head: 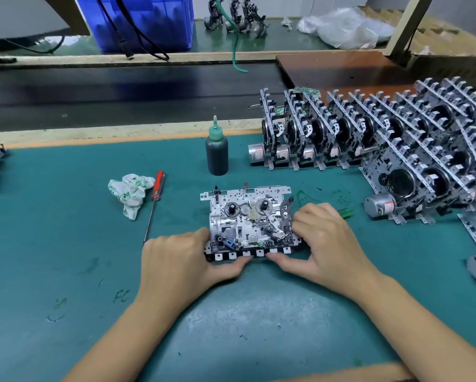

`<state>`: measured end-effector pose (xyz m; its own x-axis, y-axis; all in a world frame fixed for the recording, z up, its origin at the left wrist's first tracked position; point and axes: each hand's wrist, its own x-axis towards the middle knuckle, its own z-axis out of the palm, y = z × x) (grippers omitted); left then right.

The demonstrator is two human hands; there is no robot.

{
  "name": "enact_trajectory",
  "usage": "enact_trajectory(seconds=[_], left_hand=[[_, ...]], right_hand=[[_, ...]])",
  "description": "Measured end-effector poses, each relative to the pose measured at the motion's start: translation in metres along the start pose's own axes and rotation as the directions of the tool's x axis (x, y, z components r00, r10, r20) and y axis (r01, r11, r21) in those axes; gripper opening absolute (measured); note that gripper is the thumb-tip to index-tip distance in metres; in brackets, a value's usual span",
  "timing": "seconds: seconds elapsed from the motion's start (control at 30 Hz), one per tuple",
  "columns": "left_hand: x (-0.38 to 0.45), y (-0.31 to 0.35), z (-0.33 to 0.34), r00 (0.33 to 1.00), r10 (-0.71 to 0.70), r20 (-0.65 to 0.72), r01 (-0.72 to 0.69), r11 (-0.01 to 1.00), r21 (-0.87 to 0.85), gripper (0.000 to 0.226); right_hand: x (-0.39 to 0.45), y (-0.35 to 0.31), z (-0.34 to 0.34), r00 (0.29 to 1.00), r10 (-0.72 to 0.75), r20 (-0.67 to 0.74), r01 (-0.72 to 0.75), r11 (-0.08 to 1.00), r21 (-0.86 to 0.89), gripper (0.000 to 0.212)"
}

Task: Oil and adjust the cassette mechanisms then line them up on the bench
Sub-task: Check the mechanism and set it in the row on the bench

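Head view: one cassette mechanism point(249, 221) lies flat, face up, on the green desk point(65, 244) in front of the person, its long axis running left to right and its row of six white key tabs toward the person. Left hand point(176, 260) holds the near left corner, fingers curled at the side and thumb under the key row; right hand point(327, 244) holds the right end, fingers bent on top and thumb along the front edge. Both grips are narrow, closed on the mechanism. At right stands a row of upright finished mechanisms point(341, 133), roughly ten; a second, nearer group point(438, 183) overlaps too much to count. Behind the workpiece stand one oil bottle point(217, 153) with a green nozzle, one red-handled screwdriver point(155, 199) and one crumpled cloth point(130, 193) just beside it. One blue crate point(148, 20) sits on the far shelf.
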<state>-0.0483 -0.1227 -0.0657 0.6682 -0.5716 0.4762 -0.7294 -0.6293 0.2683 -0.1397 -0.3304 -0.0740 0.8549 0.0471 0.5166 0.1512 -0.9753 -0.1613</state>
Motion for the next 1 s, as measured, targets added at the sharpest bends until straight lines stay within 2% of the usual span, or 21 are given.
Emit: enact_trajectory(seconds=[0.13, 0.2, 0.3, 0.43, 0.53, 0.6, 0.7, 0.87, 1.0], left_hand=[[0.0002, -0.0033, 0.0011, 1.000, -0.017, 0.023, 0.017, 1.000, -0.013, 0.057], [0.0007, -0.0064, 0.0002, 0.998, 0.005, 0.064, -0.001, 0.998, -0.059, 0.059], [0.0019, -0.0071, -0.0011, 0.995, 0.075, 0.064, -0.067, 0.991, -0.120, 0.046], [0.0002, -0.0049, -0.0009, 0.995, 0.057, 0.078, -0.050, 0.995, -0.089, 0.061], [-0.0026, -0.0044, -0.0001, 0.993, 0.112, 0.046, -0.106, 0.988, -0.108, 0.062], [-0.0024, -0.0036, 0.0001, 0.995, 0.080, 0.053, -0.077, 0.995, -0.063, 0.064], [-0.0020, -0.0015, 0.0007, 0.998, 0.000, 0.057, 0.000, 1.000, 0.006, 0.066], [-0.0012, -0.0035, 0.0007, 0.999, -0.031, 0.037, 0.031, 1.000, -0.003, 0.068], [-0.0010, -0.0023, 0.0016, 0.995, -0.087, 0.057, 0.086, 0.996, 0.016, 0.070]], right_hand=[[-0.0002, -0.0003, -0.0006, 1.000, -0.017, 0.019, 0.016, 0.997, 0.077, 0.051], [-0.0007, 0.0002, 0.0005, 1.000, -0.007, 0.013, 0.007, 0.999, 0.038, 0.052], [0.0003, -0.0009, 0.0004, 1.000, 0.014, -0.019, -0.015, 0.999, -0.030, 0.046], [-0.0003, 0.0002, -0.0008, 1.000, 0.008, 0.016, -0.008, 1.000, -0.017, 0.047], [-0.0007, -0.0024, -0.0001, 0.999, 0.032, -0.034, -0.035, 0.994, -0.107, 0.057], [-0.0004, -0.0032, 0.0006, 0.998, 0.036, -0.055, -0.044, 0.988, -0.149, 0.060], [0.0002, -0.0002, 0.0000, 1.000, -0.004, -0.005, 0.004, 0.998, -0.066, 0.054], [0.0011, 0.0027, 0.0032, 0.999, -0.050, 0.010, 0.051, 0.996, -0.074, 0.050], [0.0002, 0.0033, 0.0026, 0.999, -0.047, 0.015, 0.047, 0.999, 0.007, 0.049]])
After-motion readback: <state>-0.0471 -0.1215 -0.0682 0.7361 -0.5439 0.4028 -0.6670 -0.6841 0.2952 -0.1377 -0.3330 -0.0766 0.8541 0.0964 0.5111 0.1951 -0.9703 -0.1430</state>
